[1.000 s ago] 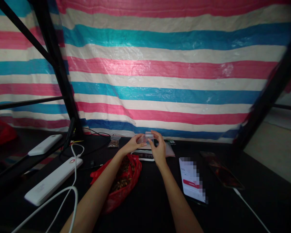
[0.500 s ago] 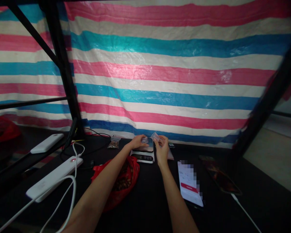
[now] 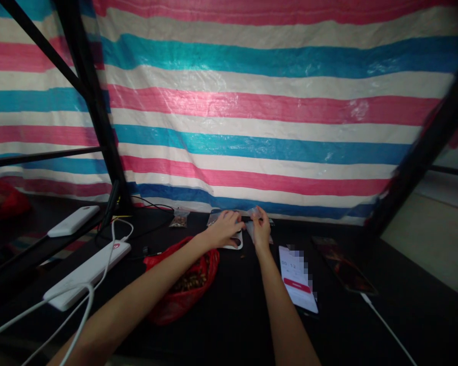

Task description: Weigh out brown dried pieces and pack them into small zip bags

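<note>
My left hand [image 3: 226, 230] lies over a small white scale [image 3: 234, 242] on the dark table, fingers curled on top of it, and hides most of it. Just to its right, my right hand [image 3: 260, 229] pinches a small clear plastic bag [image 3: 254, 211] near the scale's far edge. A red plastic bag [image 3: 183, 284] with brown pieces in it lies under my left forearm. Whether my left fingers grip anything is hidden.
A lit phone [image 3: 297, 278] lies right of my right arm, a second dark phone [image 3: 345, 264] with a white cable beyond it. Two white power banks [image 3: 86, 274] [image 3: 73, 220] with cables sit at left. A small filled bag [image 3: 179, 219] rests by the striped tarp [image 3: 252, 112].
Both hands have come down from above the scale toward the table. My left hand has let go of the little clear bag and now covers the scale; my right hand keeps the bag.
</note>
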A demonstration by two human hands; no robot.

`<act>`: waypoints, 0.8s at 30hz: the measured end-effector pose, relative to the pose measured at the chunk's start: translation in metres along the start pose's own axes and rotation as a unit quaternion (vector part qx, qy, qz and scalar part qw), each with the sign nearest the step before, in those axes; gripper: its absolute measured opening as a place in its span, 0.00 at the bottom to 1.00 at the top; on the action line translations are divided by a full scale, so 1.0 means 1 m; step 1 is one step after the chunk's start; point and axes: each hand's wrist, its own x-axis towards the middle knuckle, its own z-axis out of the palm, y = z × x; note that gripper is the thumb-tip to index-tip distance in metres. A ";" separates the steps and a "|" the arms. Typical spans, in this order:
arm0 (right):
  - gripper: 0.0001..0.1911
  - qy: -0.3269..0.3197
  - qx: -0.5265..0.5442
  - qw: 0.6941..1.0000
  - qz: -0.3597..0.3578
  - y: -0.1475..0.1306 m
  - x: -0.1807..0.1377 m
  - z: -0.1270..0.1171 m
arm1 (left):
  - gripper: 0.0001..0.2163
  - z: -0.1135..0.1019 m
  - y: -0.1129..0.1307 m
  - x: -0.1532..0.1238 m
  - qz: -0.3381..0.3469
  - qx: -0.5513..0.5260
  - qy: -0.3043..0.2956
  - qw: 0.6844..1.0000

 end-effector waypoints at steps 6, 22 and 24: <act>0.24 0.012 -0.022 1.000 0.013 -0.002 -0.001 0.000 | 0.14 0.012 0.035 0.000 0.101 0.095 -0.089 0.986; 0.14 0.086 -0.510 0.856 0.023 -0.014 0.000 -0.067 | 0.09 0.022 0.028 -0.007 0.008 -0.094 -0.055 0.994; 0.15 0.092 -0.533 0.840 0.037 -0.016 -0.001 -0.070 | 0.09 0.018 0.022 -0.005 -0.055 -0.183 -0.010 0.981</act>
